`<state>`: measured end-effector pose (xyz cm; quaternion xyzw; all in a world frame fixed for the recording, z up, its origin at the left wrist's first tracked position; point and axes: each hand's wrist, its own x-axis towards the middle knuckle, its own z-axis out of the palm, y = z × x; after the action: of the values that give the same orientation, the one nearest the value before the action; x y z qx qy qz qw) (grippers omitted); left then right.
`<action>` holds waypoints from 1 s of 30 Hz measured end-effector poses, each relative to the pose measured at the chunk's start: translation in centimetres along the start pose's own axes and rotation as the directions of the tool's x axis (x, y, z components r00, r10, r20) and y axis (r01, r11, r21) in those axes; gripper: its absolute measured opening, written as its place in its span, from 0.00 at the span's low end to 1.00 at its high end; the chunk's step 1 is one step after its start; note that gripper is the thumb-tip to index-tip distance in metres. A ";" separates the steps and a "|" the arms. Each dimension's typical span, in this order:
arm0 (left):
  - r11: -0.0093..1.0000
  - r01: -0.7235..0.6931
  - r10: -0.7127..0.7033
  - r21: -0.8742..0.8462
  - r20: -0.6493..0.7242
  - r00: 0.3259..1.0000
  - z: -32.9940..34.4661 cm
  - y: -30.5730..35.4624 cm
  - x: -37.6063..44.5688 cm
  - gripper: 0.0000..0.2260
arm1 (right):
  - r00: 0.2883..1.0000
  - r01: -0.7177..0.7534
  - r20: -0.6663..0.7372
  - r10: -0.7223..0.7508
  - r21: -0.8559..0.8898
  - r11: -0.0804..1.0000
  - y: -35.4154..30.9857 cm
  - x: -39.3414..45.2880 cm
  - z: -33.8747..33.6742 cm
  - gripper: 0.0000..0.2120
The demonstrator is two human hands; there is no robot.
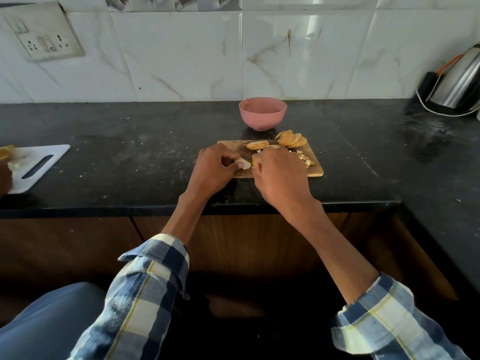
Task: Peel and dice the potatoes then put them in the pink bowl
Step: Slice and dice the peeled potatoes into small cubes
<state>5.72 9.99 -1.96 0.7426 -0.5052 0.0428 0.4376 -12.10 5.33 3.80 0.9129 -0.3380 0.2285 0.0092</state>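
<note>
Head view: on wooden cutting board point(315, 172), left hand point(211, 170) fingers curled, pinching potato piece point(245, 163); right hand point(279, 174) fingers curled tight around knife point(253, 162), blade mostly hidden

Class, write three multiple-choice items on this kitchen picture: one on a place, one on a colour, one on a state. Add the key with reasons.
1. Where is the bowl?
A. Behind the wooden board
B. On the white board
C. In a hand

2. The bowl's colour?
A. Green
B. Pink
C. Blue

3. The potato at the board's far edge is:
A. Whole
B. Mashed
C. Sliced

Key: 1 A, it stands on the counter beyond the board. 2 B, its wall is pink. 3 C, round slices overlap there.
</note>
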 end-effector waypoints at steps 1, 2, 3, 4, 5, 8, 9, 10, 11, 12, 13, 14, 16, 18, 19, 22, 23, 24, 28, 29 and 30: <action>1.000 -0.001 0.001 -0.001 -0.001 1.000 0.0 0.0 0.0 0.10 | 1.000 0.007 0.014 -0.007 -0.010 1.000 0.0 -0.5 -0.5 0.11; 1.000 -0.001 0.001 0.002 -0.002 1.000 0.0 0.0 0.0 0.10 | 1.000 0.012 0.027 -0.012 -0.017 1.000 0.1 -1.1 -1.1 0.12; 1.000 -0.001 0.001 0.008 -0.005 1.000 0.0 -0.1 0.0 0.10 | 0.999 0.018 0.033 -0.018 -0.019 1.000 0.1 -1.7 -1.8 0.13; 1.000 -0.005 0.005 0.011 -0.008 1.000 0.0 -0.1 0.0 0.10 | 0.999 0.024 0.034 -0.023 -0.016 1.000 0.3 -2.2 -2.5 0.13; 1.000 -0.008 0.008 0.011 -0.009 1.000 0.0 -0.1 0.0 0.10 | 0.999 0.032 0.028 -0.031 -0.011 0.999 0.4 -2.8 -3.1 0.14; 1.000 0.000 0.000 0.021 0.005 1.000 -0.1 0.0 -0.1 0.11 | 0.999 0.033 -0.010 -0.033 0.011 0.999 0.7 -3.7 -4.0 0.12; 1.000 0.007 -0.007 0.022 0.007 1.000 -0.2 0.0 -0.1 0.11 | 0.999 0.023 -0.028 -0.022 0.025 0.999 0.8 -3.7 -4.0 0.12; 1.000 0.013 -0.013 0.021 0.004 1.000 -0.2 -0.1 -0.2 0.11 | 0.999 0.009 -0.050 -0.007 0.041 0.999 0.7 -3.7 -3.9 0.11; 1.000 0.018 -0.018 0.016 -0.002 1.000 -0.3 -0.1 -0.3 0.11 | 0.997 -0.004 -0.076 0.008 0.057 0.998 0.7 -3.4 -3.6 0.10; 1.000 0.024 -0.024 0.011 -0.009 1.000 -0.4 -0.1 -0.3 0.11 | 0.995 -0.014 -0.099 0.021 0.067 0.998 0.5 -3.1 -3.3 0.10; 1.000 0.028 -0.027 0.010 -0.018 0.999 -0.4 0.0 -0.4 0.11 | 0.993 -0.019 -0.115 0.027 0.067 0.998 0.3 -2.7 -2.9 0.09; 0.999 0.032 -0.031 0.008 -0.026 0.999 -0.5 0.0 -0.4 0.10 | 0.992 -0.021 -0.122 0.028 0.058 0.998 0.0 -2.1 -2.4 0.09; 0.999 0.040 -0.040 0.000 -0.037 0.999 -0.5 0.0 -0.3 0.09 | 0.993 -0.027 -0.112 0.032 0.046 0.999 -0.5 -1.0 -1.5 0.08; 0.999 0.041 -0.042 -0.009 -0.046 0.998 -0.5 0.0 -0.3 0.08 | 0.997 -0.026 -0.075 0.029 0.049 0.998 -1.0 0.0 -0.6 0.08; 0.999 0.041 -0.042 -0.015 -0.048 0.998 -0.5 0.0 -0.4 0.08 | 0.998 -0.021 -0.055 0.024 0.052 0.998 -1.2 0.4 -0.4 0.09; 0.999 0.038 -0.039 -0.022 -0.049 0.998 -0.4 0.1 -0.4 0.07 | 0.999 -0.015 -0.033 0.017 0.069 0.998 -1.5 0.9 0.0 0.13; 0.999 0.036 -0.037 -0.025 -0.047 0.998 -0.5 0.1 -0.4 0.07 | 1.000 -0.014 -0.027 0.016 0.065 0.998 -1.6 1.0 0.0 0.13; 0.999 0.036 -0.038 -0.032 -0.045 0.998 -0.5 0.0 -0.3 0.07 | 1.000 -0.014 -0.018 0.015 0.052 0.999 -1.6 1.0 0.0 0.13; 0.998 0.038 -0.040 -0.054 -0.043 0.998 -0.3 -0.1 -0.2 0.06 | 1.000 -0.013 -0.002 0.013 0.021 1.000 -1.2 -0.1 -1.2 0.11; 0.998 0.038 -0.041 -0.054 -0.047 0.998 -0.2 -0.2 -0.2 0.07 | 1.000 -0.006 0.002 0.006 0.017 1.000 -1.0 -0.6 -1.7 0.10; 0.998 0.037 -0.039 -0.054 -0.050 0.998 -0.2 -0.2 -0.2 0.07 | 1.000 -0.001 0.012 0.000 0.009 1.000 -0.8 -1.1 -2.1 0.10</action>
<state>5.86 10.31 -2.04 0.7389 -0.4806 0.0399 0.4706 -13.20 7.00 5.33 0.9143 -0.3372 0.2246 0.0027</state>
